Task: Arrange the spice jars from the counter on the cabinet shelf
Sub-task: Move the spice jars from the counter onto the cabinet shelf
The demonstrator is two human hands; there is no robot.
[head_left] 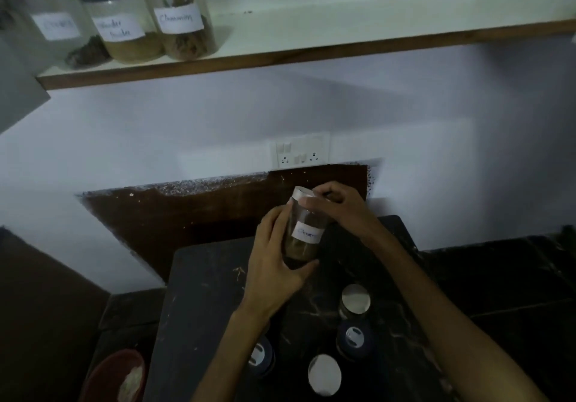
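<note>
Labelled jar (304,233) in both hands (280,258)

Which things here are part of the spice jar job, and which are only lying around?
Job: held jar, left hand, right hand, four counter jars, three shelf jars, shelf.
Lying about: red bowl, wall sockets.

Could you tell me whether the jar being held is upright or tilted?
Tilted: the held jar leans, silver lid up-left, gripped by both hands.
</note>
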